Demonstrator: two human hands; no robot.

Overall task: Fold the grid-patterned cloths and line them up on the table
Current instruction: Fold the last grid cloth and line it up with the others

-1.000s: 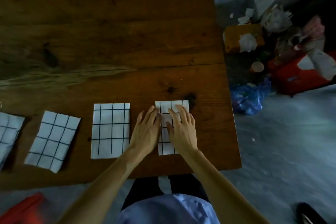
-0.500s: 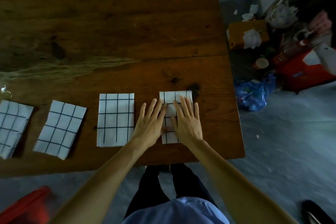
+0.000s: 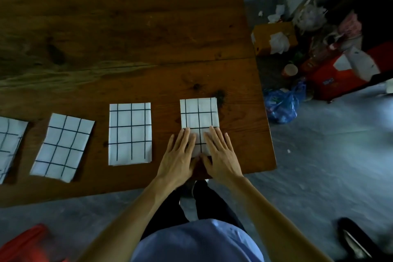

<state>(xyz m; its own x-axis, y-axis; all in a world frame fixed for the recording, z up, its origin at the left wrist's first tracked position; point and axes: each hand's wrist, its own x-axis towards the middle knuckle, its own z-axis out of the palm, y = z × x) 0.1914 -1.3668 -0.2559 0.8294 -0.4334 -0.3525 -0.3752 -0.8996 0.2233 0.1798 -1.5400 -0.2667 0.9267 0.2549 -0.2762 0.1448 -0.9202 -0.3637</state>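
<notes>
Four folded cloths lie in a row along the near edge of the table (image 3: pixel 127 27), three to the left of your hands. Your left hand (image 3: pixel 177 156) and right hand (image 3: pixel 221 155) lie flat, fingers straight, gripping nothing, on the near half of the rightmost cloth (image 3: pixel 198 112). Press evenly, square it with its neighbour (image 3: pixel 130 133). No writing is readable.

Operator wears a light blue shirt (image 3: pixel 197 242) and dark trousers (image 3: pixel 210 204). Both forearms are bare; the left hand (image 3: pixel 178 155) and right hand (image 3: pixel 221 155) are ungloved.
</notes>
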